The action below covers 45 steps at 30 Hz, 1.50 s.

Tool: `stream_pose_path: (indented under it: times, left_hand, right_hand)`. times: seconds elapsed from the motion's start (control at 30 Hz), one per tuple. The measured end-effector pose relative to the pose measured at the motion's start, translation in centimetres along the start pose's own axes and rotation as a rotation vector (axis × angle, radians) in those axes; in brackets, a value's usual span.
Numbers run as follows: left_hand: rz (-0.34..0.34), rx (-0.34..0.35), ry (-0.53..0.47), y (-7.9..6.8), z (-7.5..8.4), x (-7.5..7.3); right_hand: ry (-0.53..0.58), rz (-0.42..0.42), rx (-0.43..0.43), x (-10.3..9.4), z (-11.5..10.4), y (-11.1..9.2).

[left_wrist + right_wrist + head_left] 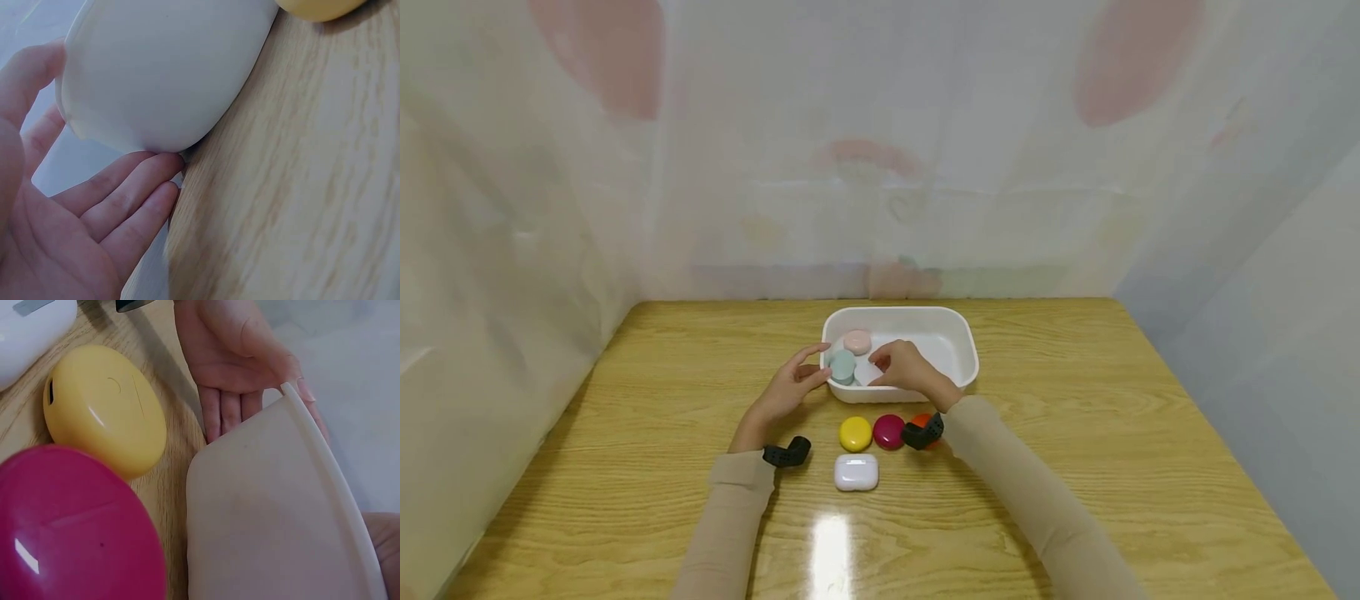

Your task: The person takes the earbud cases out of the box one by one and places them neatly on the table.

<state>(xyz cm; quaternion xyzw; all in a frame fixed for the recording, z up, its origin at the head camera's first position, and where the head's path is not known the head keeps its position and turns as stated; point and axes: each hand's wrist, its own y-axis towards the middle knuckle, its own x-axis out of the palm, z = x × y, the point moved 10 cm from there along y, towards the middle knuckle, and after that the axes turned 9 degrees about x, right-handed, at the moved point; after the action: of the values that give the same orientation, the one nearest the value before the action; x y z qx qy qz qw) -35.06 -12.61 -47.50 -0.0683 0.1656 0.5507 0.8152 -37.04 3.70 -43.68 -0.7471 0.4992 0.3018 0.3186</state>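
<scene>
A white plastic bin [962,325] stands on the table. My left hand [786,390] is at its left end. In the left wrist view, the thumb and index finger of the left hand [81,212] reach over the rim, while the other fingers extend against the outer wall. Inside the bin, my right hand [904,367] pinches a white case [867,372] between thumb and fingers, partly hiding it. Left of that case lies a mint green case [842,367]. A pink case [857,341] is behind them, near the back wall.
In front of the bin, a yellow earbud case [855,434], a crimson round case [890,432] and an orange case [921,421] stand in a row. The right wrist's black camera partly covers the orange one. A white earbud case [856,472] lies closer to me.
</scene>
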Motion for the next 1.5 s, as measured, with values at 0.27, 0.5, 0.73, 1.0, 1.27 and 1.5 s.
stream_pose_path:
  times: [0.27,0.5,0.73,1.0,1.27,1.5]
  left_hand:
    - [0.001,-0.005,0.009,-0.2,0.0,-0.2]
    - [-0.001,0.000,0.014,0.0,-0.1,-0.1]
    - [-0.001,-0.001,0.009,0.0,-0.1,-0.1]
    - [0.004,0.002,0.014,0.0,0.0,-0.1]
    - [-0.001,-0.004,0.009,-0.1,-0.3,0.0]
    - [0.006,-0.011,-0.004,0.0,-0.4,-0.1]
  right_hand:
    - [-0.005,0.013,0.058,0.0,0.1,-0.1]
    - [0.020,0.048,0.094,-0.3,0.7,-0.3]
    - [0.017,0.053,0.087,-0.5,0.6,-0.4]
    - [0.089,0.123,0.005,-1.4,-0.1,-1.2]
    - [0.225,0.173,-0.095,-2.8,-1.0,-2.6]
    - [0.275,0.199,-0.162,-4.2,-1.7,-4.5]
